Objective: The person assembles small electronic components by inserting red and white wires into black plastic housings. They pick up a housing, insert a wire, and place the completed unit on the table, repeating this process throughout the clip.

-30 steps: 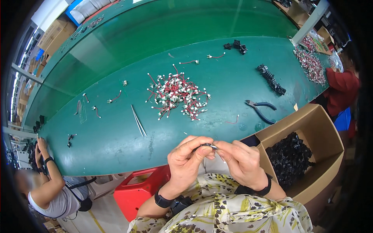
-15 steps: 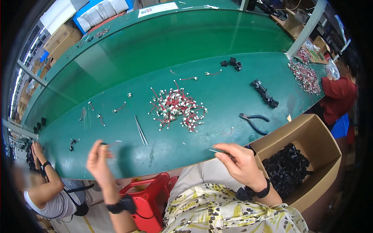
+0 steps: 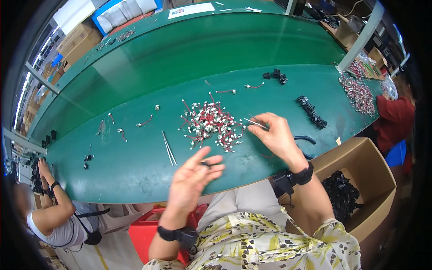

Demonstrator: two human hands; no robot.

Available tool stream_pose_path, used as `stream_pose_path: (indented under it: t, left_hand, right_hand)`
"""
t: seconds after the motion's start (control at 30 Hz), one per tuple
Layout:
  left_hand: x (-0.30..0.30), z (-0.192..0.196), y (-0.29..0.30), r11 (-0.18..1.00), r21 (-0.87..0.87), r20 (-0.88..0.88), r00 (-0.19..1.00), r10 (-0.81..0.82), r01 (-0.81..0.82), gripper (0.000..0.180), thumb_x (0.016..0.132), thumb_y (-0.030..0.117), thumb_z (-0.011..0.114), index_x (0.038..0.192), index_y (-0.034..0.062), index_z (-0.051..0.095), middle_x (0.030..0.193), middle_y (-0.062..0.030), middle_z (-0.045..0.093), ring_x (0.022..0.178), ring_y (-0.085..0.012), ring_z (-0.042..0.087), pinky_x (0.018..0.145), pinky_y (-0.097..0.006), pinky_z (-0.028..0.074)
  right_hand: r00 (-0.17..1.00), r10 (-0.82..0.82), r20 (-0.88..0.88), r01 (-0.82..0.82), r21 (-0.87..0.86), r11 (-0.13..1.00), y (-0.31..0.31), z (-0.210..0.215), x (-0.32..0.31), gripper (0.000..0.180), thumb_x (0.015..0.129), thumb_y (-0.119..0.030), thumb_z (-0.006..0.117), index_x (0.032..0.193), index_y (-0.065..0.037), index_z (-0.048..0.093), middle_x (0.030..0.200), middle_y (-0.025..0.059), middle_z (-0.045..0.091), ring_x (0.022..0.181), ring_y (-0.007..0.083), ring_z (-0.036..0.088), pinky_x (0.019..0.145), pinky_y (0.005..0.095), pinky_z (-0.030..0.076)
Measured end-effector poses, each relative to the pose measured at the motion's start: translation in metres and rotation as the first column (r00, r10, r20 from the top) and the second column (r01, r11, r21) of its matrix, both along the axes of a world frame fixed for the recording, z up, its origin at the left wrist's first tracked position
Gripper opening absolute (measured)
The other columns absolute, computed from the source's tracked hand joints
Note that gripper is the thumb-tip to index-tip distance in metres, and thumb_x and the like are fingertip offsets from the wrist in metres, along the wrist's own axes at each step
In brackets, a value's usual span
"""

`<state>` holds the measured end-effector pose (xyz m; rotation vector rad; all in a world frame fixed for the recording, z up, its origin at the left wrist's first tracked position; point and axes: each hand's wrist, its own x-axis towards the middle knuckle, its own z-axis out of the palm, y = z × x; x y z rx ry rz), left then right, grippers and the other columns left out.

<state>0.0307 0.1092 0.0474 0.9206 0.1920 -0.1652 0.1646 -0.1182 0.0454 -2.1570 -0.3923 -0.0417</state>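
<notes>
Pinched in the fingers of the right hand (image 3: pixel 280 137), slim tweezers (image 3: pixel 256 124) point left and slightly far, their long axis slanting and their tips projecting beyond the fingers near the right edge of a pile of red-wired connectors (image 3: pixel 210 123). Nearer, the palm-up left hand (image 3: pixel 191 180) curls its fingers loosely around a small black part (image 3: pixel 205 165), too small to show its direction. On the green desk (image 3: pixel 126 180), second tweezers (image 3: pixel 168 148) lie near left of the pile; an open cardboard box (image 3: pixel 360 157) stands near right.
</notes>
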Motion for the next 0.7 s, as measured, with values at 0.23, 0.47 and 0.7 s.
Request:
stream_pose_path:
  t: [0.23,0.47,0.7]
  left_hand:
    - [0.008,0.004,-0.026,0.923,-0.371,-0.131,0.979,-0.158,0.100,0.048,0.097,0.006,0.049,0.140,-0.0068,0.035,0.137,-0.0291,0.044,0.124,-0.0346,0.051,0.102,-0.037,0.048]
    - [0.008,-0.006,-0.026,0.954,-0.280,-0.161,0.974,-0.158,0.108,0.042,0.095,0.001,0.050,0.136,-0.0052,0.042,0.132,-0.0247,0.051,0.121,-0.0333,0.054,0.102,-0.035,0.049]
    - [0.009,-0.020,-0.036,0.950,-0.275,-0.101,0.978,-0.182,0.148,0.039,0.091,-0.002,0.057,0.130,-0.0007,0.050,0.124,-0.0186,0.058,0.115,-0.0294,0.059,0.099,-0.034,0.051]
  right_hand:
    - [0.986,0.131,-0.100,-0.148,-0.197,0.969,0.008,0.004,0.013,0.022,0.077,-0.015,0.071,0.092,0.001,0.068,0.089,0.0178,0.066,0.080,0.0321,0.065,0.072,0.0389,0.050]
    - [0.993,0.062,-0.103,-0.083,-0.206,0.975,-0.008,0.024,0.015,0.021,0.074,-0.010,0.067,0.091,0.002,0.065,0.087,0.0163,0.067,0.078,0.0288,0.064,0.072,0.0373,0.049]
    - [0.953,0.041,-0.301,0.002,0.143,0.990,-0.028,0.003,0.017,0.017,0.078,-0.011,0.073,0.089,0.001,0.067,0.078,0.0025,0.066,0.075,0.0076,0.056,0.068,0.0259,0.046]
